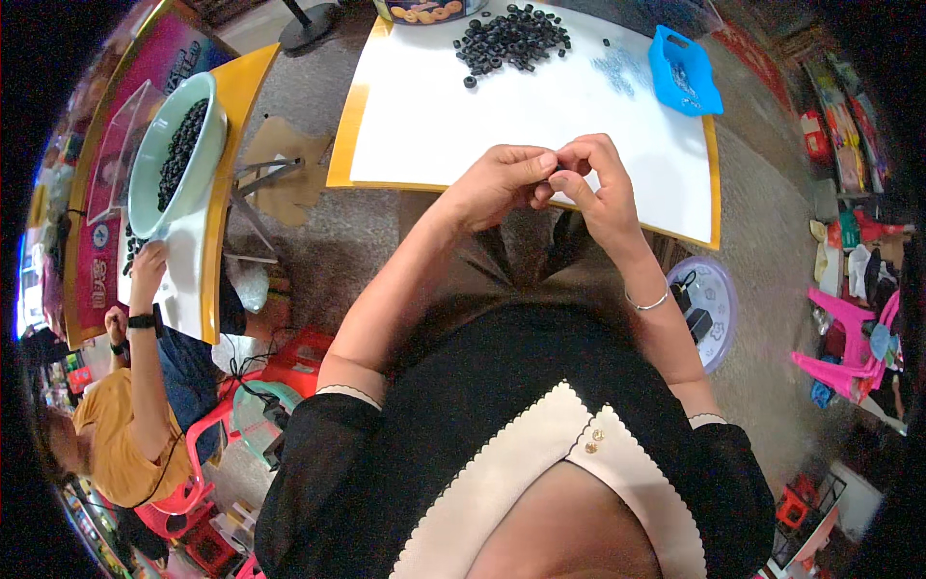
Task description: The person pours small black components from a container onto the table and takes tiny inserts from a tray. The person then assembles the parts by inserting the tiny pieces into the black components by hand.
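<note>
The grip is narrow on both sides: the left hand (497,185) and the right hand (608,193) meet, thumbs and fingers bunched close together, and pinch a small black piece (558,168) between their fingertips. That piece shows only in part, as the fingers cover most of it, so its exact shape cannot be told. The hands are over the near part of a white-covered worktop (453,125) with a yellow edge, a little right of its middle. A plain bangle (648,302) circles the right wrist. At the far side of the worktop, a loose heap of small black parts (511,39) spreads out, with a few lying apart from it. Left of the heap, a round container (422,12) is cut off by the upper border. To the right, a bright blue tray (705,98) at the far right corner holds small clear bits, and more tiny bits (620,72) lie scattered just left of it. On the left, at a separate worktop, a pale green basin (148,174) holds many black parts, and a co-worker's hand (149,262) is at its near end.
</note>
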A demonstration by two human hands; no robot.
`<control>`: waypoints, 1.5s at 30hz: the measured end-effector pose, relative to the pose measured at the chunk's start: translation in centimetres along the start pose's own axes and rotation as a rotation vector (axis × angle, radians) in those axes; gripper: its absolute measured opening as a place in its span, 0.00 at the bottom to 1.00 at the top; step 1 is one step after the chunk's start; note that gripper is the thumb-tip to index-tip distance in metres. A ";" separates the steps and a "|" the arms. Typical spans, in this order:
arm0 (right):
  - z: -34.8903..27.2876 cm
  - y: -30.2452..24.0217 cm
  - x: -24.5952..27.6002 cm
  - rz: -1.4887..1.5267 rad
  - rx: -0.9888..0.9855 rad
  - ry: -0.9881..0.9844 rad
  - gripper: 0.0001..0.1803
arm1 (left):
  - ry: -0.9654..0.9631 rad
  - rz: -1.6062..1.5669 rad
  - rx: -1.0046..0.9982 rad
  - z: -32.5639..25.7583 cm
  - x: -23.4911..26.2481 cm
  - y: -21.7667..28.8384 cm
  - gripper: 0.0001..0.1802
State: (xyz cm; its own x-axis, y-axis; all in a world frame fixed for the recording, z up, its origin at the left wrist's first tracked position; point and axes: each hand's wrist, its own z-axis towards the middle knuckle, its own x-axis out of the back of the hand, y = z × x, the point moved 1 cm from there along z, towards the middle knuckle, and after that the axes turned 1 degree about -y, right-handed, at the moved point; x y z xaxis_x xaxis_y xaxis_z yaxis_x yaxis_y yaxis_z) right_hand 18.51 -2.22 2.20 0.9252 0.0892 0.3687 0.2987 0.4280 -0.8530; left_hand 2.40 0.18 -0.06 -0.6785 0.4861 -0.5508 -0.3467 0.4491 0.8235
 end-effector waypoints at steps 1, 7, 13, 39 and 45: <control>0.0 0.0 0.0 -0.036 0.007 0.017 0.11 | 0.047 0.049 -0.022 0.1 -0.3 0.0 0.17; 0.2 -0.2 -0.1 -0.070 0.010 0.049 0.12 | 0.188 0.153 -0.090 0.4 -1.4 0.0 0.15; 0.3 0.1 0.3 -0.183 0.107 0.045 0.14 | 0.248 0.235 -0.067 0.0 -1.8 0.9 0.15; 27.1 12.0 18.8 -0.797 0.190 0.400 0.17 | 0.463 0.135 -0.160 0.6 3.6 1.0 0.12; 17.0 9.5 5.9 -0.483 0.098 0.061 0.07 | 0.459 0.169 -0.134 0.6 3.3 1.1 0.11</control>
State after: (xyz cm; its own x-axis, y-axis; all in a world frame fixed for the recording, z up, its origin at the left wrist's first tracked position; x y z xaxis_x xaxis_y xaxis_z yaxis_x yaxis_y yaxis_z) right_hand 22.83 17.65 2.55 0.6994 -0.1918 0.6885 0.6761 0.4900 -0.5503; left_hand 0.15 2.69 -1.07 -0.9367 0.1508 -0.3161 -0.2666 0.2781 0.9228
